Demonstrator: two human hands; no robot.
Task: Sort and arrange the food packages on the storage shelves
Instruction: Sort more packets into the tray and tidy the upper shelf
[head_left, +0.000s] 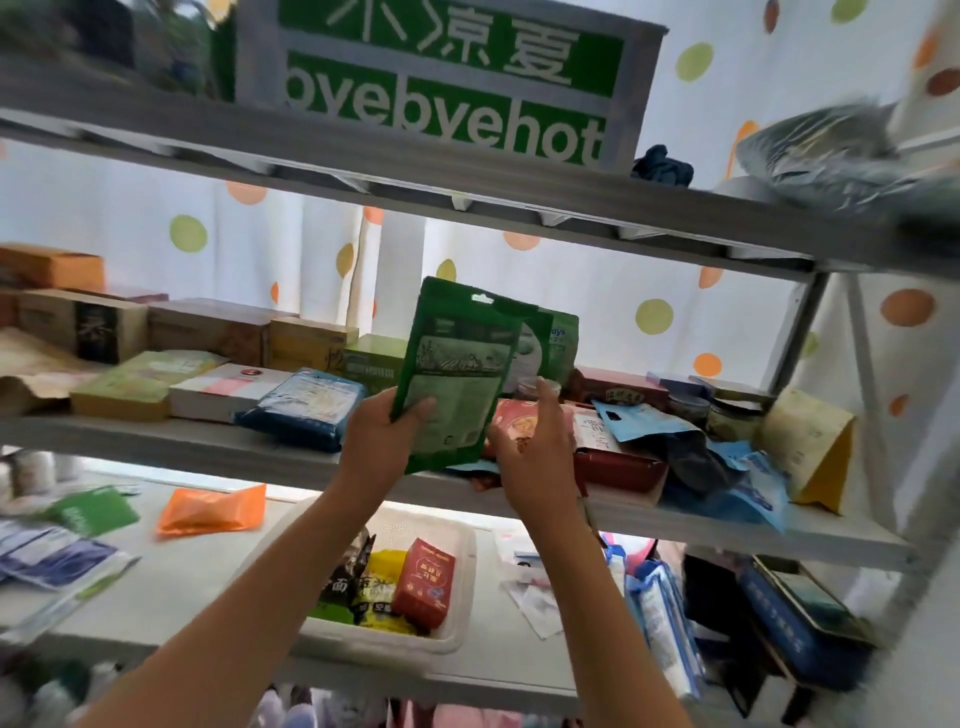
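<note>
Gripping green pouch (457, 374): left hand (382, 431) fingers clamped | right hand (535, 447) fingers loosely apart

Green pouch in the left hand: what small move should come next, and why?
Probably stand the green pouch on the middle shelf against the other green packages right behind it. The left hand grips it upright by its lower corner, the right hand hovers open beside it, and loose blue bags crowd the right side.

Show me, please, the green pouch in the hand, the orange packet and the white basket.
green pouch (457, 374), head view, middle of its front.
orange packet (210, 509), head view, its middle.
white basket (462, 582), head view, right wall.
</note>
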